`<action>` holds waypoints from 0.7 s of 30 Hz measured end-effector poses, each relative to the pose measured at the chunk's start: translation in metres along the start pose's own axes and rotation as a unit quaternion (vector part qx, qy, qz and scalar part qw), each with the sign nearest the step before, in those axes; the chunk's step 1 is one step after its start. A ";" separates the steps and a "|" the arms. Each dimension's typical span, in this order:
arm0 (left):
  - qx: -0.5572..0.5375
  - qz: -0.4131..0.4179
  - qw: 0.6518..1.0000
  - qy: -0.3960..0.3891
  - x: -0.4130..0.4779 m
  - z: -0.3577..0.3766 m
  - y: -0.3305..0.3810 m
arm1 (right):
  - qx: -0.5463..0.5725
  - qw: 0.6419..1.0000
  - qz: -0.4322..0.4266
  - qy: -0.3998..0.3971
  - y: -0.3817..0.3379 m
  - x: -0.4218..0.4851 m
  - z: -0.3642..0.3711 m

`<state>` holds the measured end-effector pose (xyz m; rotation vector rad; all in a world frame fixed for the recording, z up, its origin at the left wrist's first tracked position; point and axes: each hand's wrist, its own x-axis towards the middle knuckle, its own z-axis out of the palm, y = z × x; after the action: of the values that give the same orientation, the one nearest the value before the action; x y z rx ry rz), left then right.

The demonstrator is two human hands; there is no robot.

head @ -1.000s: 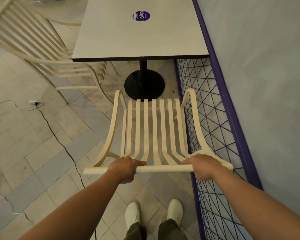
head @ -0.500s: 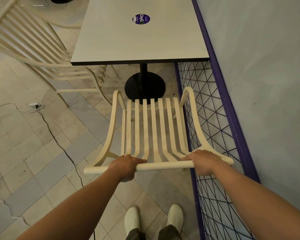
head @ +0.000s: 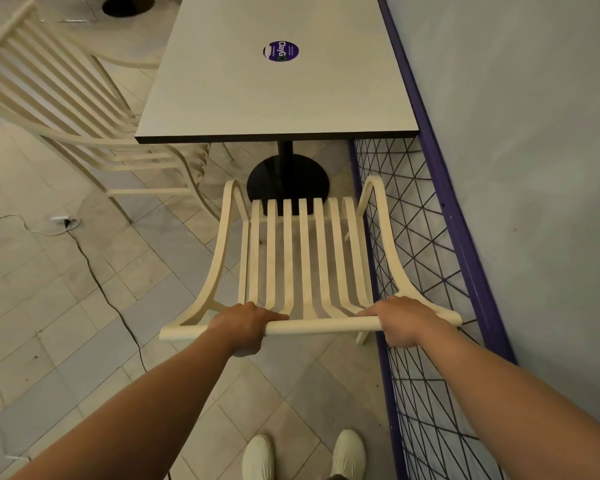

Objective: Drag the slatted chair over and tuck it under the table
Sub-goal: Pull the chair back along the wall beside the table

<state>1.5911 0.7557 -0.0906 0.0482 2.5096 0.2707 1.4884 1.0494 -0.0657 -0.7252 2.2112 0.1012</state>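
Observation:
A cream slatted chair (head: 305, 251) stands on the tiled floor in front of me, its back toward me and its seat front close to the black round base (head: 288, 183) of the table. The square pale table (head: 274, 77) with a dark edge and a purple sticker lies just beyond it. My left hand (head: 245, 327) grips the chair's top rail left of centre. My right hand (head: 400, 318) grips the same rail near its right end. The seat front stops short of the table's near edge.
A purple-framed wire mesh barrier (head: 420, 271) runs along the right, almost touching the chair, with a grey wall behind it. A second slatted chair (head: 70, 109) stands at the table's left side. A black cable (head: 101, 289) and white cords cross the floor at left.
The chair has slid forward toward the table, with both hands still on its top rail. The seat front is nearer the table's base than before.

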 end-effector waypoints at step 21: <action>0.007 0.006 1.000 0.006 0.034 -0.043 -0.012 | 0.018 1.000 0.025 0.006 0.010 0.035 -0.035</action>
<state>1.5385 0.7398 -0.0782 0.0665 2.5230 0.2590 1.4410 1.0306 -0.0682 -0.6531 2.2369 0.0823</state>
